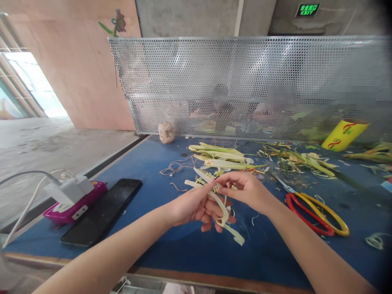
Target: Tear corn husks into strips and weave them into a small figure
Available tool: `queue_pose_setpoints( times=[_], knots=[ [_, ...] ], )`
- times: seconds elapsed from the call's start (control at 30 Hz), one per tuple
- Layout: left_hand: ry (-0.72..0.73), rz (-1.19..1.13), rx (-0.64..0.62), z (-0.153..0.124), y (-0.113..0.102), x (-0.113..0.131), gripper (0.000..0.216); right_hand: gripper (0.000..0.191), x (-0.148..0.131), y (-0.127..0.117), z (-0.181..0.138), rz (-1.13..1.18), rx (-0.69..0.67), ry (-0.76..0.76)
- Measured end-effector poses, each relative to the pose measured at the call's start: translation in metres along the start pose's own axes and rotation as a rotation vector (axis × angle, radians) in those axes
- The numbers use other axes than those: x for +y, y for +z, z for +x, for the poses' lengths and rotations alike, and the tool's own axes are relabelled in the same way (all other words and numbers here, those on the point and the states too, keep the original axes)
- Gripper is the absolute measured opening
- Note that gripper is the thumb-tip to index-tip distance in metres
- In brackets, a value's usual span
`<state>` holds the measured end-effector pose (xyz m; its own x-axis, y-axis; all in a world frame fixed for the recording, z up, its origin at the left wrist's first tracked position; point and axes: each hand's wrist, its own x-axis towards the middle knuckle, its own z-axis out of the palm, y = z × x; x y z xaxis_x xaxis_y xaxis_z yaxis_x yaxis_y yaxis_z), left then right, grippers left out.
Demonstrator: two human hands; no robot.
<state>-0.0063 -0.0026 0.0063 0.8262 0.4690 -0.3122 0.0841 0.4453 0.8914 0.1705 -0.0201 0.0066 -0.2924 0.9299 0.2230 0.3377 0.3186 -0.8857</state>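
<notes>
Over the near middle of the blue table point(165, 241), my left hand point(196, 208) holds pale, flat plant strips point(222, 204) between thumb and fingers. The strips look like husk or leaf; one loops over my fingers and its end point(237, 237) hangs below them. My right hand point(245, 190) is closed in a pinch on the same strips, touching close to my left thumb. Small curled, greenish twisted pieces point(200, 179) show just behind the hands. Beyond lie long pale green stalks or husks point(220, 153) in a pile.
Scissors with red and yellow handles point(318, 212) lie on the right. On the left are a black phone point(104, 210) and a purple power strip point(76, 204) with a charger. Twine point(177, 165), a yellow roll point(346, 134) and plant scraps point(300, 159) lie before a perforated metal screen point(183, 77).
</notes>
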Motion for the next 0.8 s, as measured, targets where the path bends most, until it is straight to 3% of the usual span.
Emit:
queue_pose_setpoints(
  times=[0.2, 0.3, 0.43, 0.63, 0.8],
  knots=[
    [0.046, 0.058, -0.007, -0.002, 0.000, 0.002, 0.032, 0.017, 0.003, -0.002, -0.001, 0.257, 0.048, -0.025],
    [0.017, 0.012, 0.031, -0.001, 0.000, 0.002, 0.041, 0.022, 0.003, -0.002, -0.002, 0.274, 0.060, -0.066],
    [-0.009, -0.028, 0.101, 0.000, 0.002, 0.002, 0.049, 0.020, -0.001, -0.001, -0.003, 0.218, 0.017, -0.093],
    [0.058, 0.029, 0.097, 0.000, 0.001, 0.002, 0.021, 0.019, -0.007, -0.002, -0.004, 0.047, 0.004, -0.103],
    [0.090, 0.028, 0.096, 0.001, -0.002, 0.001, 0.019, 0.017, -0.008, -0.005, -0.005, 0.006, -0.033, -0.037]
  ],
)
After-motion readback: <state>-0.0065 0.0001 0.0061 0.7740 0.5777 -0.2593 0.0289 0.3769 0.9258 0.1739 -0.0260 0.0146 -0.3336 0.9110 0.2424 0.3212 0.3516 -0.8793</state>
